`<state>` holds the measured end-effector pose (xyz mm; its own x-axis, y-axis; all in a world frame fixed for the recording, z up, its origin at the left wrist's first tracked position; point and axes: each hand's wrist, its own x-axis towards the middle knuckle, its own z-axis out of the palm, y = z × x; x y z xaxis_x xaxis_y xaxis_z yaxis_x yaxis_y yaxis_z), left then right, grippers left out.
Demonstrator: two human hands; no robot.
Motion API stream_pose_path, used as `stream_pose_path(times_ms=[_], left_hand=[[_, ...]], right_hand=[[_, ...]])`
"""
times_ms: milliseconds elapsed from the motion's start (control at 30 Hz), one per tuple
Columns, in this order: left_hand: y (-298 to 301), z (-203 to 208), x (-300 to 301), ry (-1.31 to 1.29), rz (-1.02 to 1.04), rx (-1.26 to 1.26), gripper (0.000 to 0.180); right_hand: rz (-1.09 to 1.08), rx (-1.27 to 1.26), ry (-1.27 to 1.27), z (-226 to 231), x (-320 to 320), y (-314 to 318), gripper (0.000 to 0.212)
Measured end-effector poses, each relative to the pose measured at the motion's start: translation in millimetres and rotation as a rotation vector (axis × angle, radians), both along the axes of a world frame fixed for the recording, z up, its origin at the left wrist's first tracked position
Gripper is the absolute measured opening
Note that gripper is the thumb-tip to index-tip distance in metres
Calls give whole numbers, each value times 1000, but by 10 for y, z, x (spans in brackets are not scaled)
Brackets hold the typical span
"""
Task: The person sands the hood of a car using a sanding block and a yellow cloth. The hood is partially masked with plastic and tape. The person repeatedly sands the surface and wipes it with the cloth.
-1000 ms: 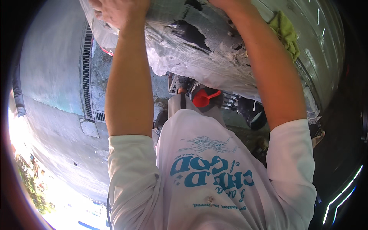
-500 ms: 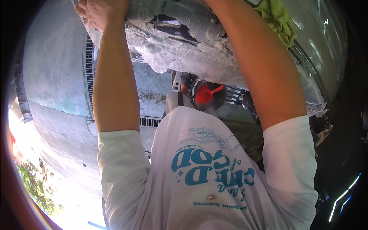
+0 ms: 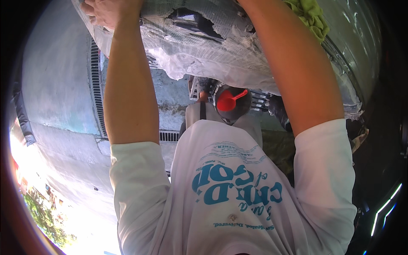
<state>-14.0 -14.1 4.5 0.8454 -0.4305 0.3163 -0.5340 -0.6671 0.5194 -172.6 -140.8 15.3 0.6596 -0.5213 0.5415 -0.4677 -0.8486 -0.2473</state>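
My left hand (image 3: 109, 12) is at the top left, its fingers bent against the edge of a large curved, car-like body. Newspaper (image 3: 187, 49) covers this body, with thin whitish plastic film (image 3: 168, 63) hanging along its lower edge. A torn gap in the newspaper shows a dark surface. My left fingers look closed, but what they pinch, if anything, is hidden. My right forearm (image 3: 297, 72) reaches over the newspaper, and its hand lies beyond the upper edge. Near that forearm a yellow-green cloth (image 3: 309, 17) rests on the glossy grey body.
Below the covered edge, a red dipper (image 3: 226, 103) lies in a dark round bucket (image 3: 240, 114) between my legs. Slotted drain grates (image 3: 97, 85) run along the grey concrete floor (image 3: 59, 85). A dark shoe (image 3: 278, 110) stands right of the bucket.
The covered body and the cloth sit slightly higher in the picture. My left hand stays at the edge, a little higher. My right forearm has shifted slightly to the right.
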Motion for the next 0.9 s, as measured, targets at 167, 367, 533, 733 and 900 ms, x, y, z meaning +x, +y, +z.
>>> stream_pose_path(times_ms=[167,367,533,733,900], left_hand=[[-24,-82,61,-25,-22,-25,63],[-42,-156,132,-110,-58,-15,63],[-28,-213,212,-97,-26,-15,62],[-69,-57,124,31,13,38,64],[-50,-216,194,-70,18,-14,67]], right_hand=[[-27,20,19,44,-31,25,37],[-11,8,48,53,-16,-20,37],[-40,-18,19,-50,39,-9,38],[-77,-19,3,-33,22,-3,37],[-43,13,-8,12,23,20,37]])
